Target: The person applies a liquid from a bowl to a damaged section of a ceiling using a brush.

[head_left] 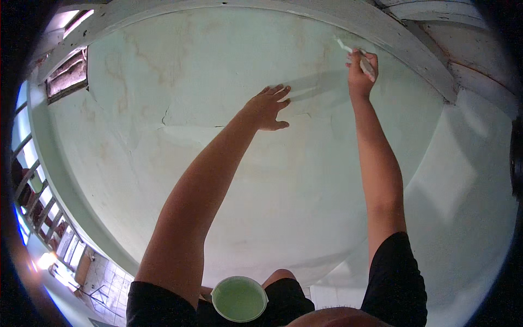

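Note:
My left hand (269,107) rests with spread fingers against a pale green wall (207,152) that has brownish stains and thin cracks. Higher up on the right, my right hand (360,73) grips a light-handled paintbrush (368,66), its pale tip raised near the wall just below a white curved beam (245,6). At the bottom, a round tub (239,298) of light green liquid sits by my legs in dark shorts; how it is supported is hidden.
A small vent opening (66,73) is at upper left. A barred window (32,180), a bright light and a tiled floor (111,291) show along the left rim. A paler adjoining wall (463,207) meets this one on the right, under white ceiling beams.

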`<state>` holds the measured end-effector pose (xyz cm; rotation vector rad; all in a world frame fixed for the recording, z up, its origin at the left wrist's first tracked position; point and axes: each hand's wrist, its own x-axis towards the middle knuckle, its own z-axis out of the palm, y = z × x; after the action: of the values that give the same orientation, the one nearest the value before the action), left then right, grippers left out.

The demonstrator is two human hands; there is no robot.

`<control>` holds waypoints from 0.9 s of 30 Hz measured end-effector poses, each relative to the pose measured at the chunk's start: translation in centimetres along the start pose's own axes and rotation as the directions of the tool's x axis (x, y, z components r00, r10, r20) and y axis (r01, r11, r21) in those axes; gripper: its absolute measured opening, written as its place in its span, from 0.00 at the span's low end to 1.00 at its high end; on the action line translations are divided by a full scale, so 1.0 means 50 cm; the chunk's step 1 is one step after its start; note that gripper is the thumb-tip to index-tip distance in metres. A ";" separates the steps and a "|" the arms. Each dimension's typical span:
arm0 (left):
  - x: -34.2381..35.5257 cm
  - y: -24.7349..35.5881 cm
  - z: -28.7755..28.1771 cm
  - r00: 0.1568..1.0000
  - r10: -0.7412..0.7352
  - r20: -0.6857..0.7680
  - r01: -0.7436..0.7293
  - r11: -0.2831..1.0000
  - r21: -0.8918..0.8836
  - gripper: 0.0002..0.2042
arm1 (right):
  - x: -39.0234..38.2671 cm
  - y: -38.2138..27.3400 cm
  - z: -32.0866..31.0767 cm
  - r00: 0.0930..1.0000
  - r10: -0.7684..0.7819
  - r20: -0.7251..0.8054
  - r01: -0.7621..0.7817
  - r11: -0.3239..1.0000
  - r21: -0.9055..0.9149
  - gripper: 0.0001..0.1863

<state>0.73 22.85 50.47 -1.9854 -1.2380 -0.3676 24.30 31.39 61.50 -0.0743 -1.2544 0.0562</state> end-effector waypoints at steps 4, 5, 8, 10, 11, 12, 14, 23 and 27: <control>-0.003 -0.001 0.007 1.000 -0.004 -0.006 0.004 1.000 -0.003 0.35 | -0.022 0.032 0.021 0.996 -0.086 -0.037 0.082 0.993 -0.088 0.12; -0.003 0.002 0.008 1.000 -0.007 -0.011 0.007 1.000 -0.002 0.35 | -0.018 0.040 0.027 0.991 -0.104 -0.080 0.096 0.990 -0.102 0.12; -0.005 0.003 0.009 1.000 -0.005 -0.024 0.005 1.000 -0.021 0.35 | -0.015 0.049 0.043 0.991 -0.053 -0.119 0.054 0.999 0.002 0.13; -0.003 0.001 0.007 1.000 -0.002 -0.015 0.001 1.000 -0.025 0.35 | -0.025 0.036 0.055 0.993 0.013 -0.114 -0.016 1.000 -0.020 0.12; -0.012 -0.005 0.003 1.000 -0.008 -0.005 0.008 1.000 -0.024 0.35 | -0.045 0.012 0.060 0.993 0.075 -0.088 -0.083 0.992 -0.092 0.11; -0.009 -0.003 0.003 1.000 -0.014 -0.007 0.013 1.000 -0.023 0.35 | -0.064 0.014 0.046 0.994 0.074 -0.084 -0.081 0.993 -0.089 0.11; 0.002 0.006 0.001 0.999 -0.007 -0.039 0.006 0.999 -0.034 0.34 | -0.105 0.024 0.011 0.995 0.097 -0.027 -0.098 0.994 -0.042 0.10; 0.001 0.002 0.009 1.000 -0.012 -0.019 0.012 1.000 -0.014 0.35 | -0.089 -0.029 0.021 0.993 0.107 -0.051 -0.103 0.992 0.075 0.11; 0.005 -0.002 0.001 1.000 0.011 -0.007 -0.011 1.000 -0.024 0.35 | -0.033 0.033 0.042 0.990 -0.131 -0.041 0.128 0.988 -0.083 0.11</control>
<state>0.76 23.06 50.60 -2.0092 -1.2233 -0.3853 21.81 32.97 60.44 -0.0628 -1.2125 -0.1077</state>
